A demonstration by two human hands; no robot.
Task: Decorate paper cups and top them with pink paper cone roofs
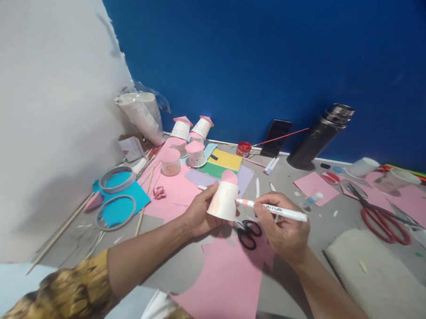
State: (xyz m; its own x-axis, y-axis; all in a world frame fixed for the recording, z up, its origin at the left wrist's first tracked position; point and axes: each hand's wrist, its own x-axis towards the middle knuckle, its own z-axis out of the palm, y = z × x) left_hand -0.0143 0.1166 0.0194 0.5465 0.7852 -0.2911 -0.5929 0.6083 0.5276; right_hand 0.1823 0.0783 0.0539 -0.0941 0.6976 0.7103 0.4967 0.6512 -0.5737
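My left hand [199, 213] is closed around a white paper cup [222, 201], held upside down with its wide rim lowest. Faint orange strokes mark the cup's side, and a pink paper piece [229, 176] shows at its top. Between the fingers of my right hand [284, 223] is a white acrylic marker [284, 211], its orange tip at the cup's right side. I cannot tell whether the tip touches. Black-handled scissors [248, 234] lie below the cup, beside a cut sheet of pink paper [225, 277].
Several pink-topped cups [196, 154] stand behind my left hand. Stacked cups [140, 114] lean at the wall. A black flask [318, 138], a phone [276, 136] and a red paint pot [244, 148] stand at the back. Red-handled scissors [384, 226] lie right; tape rolls [115, 211] lie left.
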